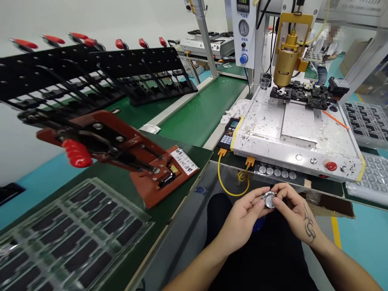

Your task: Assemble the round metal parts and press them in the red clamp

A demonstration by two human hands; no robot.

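Observation:
A small round metallic disc (268,200) is held above my lap, pinched from both sides. The fingers and thumb of my left hand (244,216) close on its left edge. On its right side, my right hand (292,208) grips it, the thumb resting near its face. Fine print shows on the disc's pale face. Both hands are in front of the white machine (297,149), clear of its front edge. Its gold cylinder head (284,66) stands over a black fixture (303,95).
At the left, a red-brown clamp fixture (142,161) with a red handle sits on the green bench, beside a clear tray (81,234) of dark parts. Yellow cable (220,178) loops below the machine. Trays of parts (366,123) stand at right. A person (327,52) is in the background.

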